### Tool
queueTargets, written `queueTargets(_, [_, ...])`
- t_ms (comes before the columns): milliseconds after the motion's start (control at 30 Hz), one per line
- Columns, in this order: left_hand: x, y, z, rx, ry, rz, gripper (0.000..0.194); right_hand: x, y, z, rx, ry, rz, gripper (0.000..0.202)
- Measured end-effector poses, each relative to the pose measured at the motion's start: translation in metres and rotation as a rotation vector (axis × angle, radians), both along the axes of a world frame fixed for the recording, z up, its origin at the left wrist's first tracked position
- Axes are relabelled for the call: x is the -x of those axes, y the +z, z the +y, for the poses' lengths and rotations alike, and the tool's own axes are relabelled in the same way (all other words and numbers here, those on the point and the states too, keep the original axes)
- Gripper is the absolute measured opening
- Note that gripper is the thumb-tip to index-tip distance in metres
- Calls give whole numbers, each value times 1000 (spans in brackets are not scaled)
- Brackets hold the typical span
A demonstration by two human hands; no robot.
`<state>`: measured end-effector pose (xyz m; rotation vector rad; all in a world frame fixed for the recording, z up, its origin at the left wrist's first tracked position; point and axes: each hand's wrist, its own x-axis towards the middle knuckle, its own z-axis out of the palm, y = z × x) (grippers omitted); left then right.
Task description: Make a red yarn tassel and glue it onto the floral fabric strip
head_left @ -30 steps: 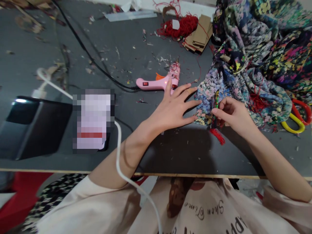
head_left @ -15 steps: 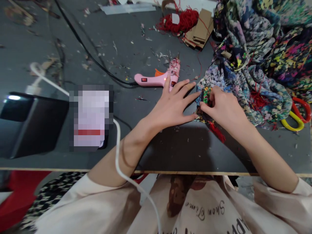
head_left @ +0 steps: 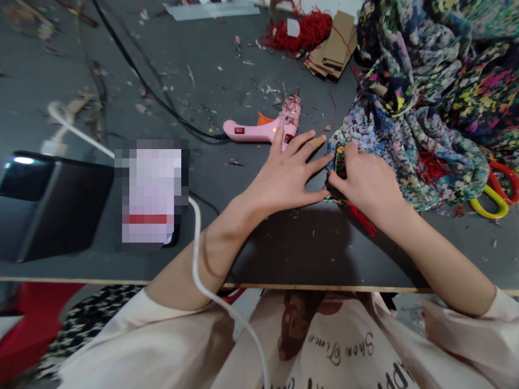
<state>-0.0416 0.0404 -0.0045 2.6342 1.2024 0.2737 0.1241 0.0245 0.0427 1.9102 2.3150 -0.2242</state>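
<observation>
My left hand [head_left: 290, 170] lies palm down on the table, fingers spread. Its fingertips reach the near left edge of a flowered cloth [head_left: 365, 129], and its index finger is beside the pink glue gun [head_left: 259, 131]. My right hand [head_left: 367, 175] is closed on a small flower-patterned piece [head_left: 339, 160] with a dark edge, pressed down at the cloth's corner. Most of that piece is hidden under the fingers. A red tassel [head_left: 361, 219] sticks out below the right hand.
Behind the glue gun lie a tangle of red yarn [head_left: 302, 35] and cardboard pieces [head_left: 334, 46]. Red and yellow scissor handles [head_left: 490, 202] poke out at right. A phone [head_left: 152, 189], a dark device [head_left: 52, 205] and a white cable [head_left: 197, 254] occupy the left.
My right hand has shifted slightly left and come down flatter over the small patterned piece, covering more of it. My left hand stays where it was.
</observation>
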Motion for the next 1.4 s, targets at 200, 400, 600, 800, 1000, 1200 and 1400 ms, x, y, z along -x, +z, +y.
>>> queueTargets(200, [0, 1, 0, 15, 2, 13, 63, 1, -1, 1, 25, 13, -61, 30])
queueTargets(400, [0, 3, 0, 35, 12, 22, 63, 1, -1, 2, 28, 28, -92, 31])
queueTargets(600, [0, 2, -1, 29, 11, 5, 60, -2, -4, 0, -24, 55, -90, 31])
queueTargets(800, [0, 1, -1, -20, -1, -11, 57, -5, -9, -2, -70, 75, -61, 35])
queueTargets(1000, [4, 15, -7, -153, -30, -149, 34, -25, 0, -14, -142, 54, -18, 40])
queueTargets(1200, [2, 12, -8, -266, 15, -216, 28, -58, -5, -38, -283, 218, 112, 28])
queueTargets(1400, [-16, 1, -12, -238, -198, -145, 32, -64, -24, -72, -304, 339, 201, 20])
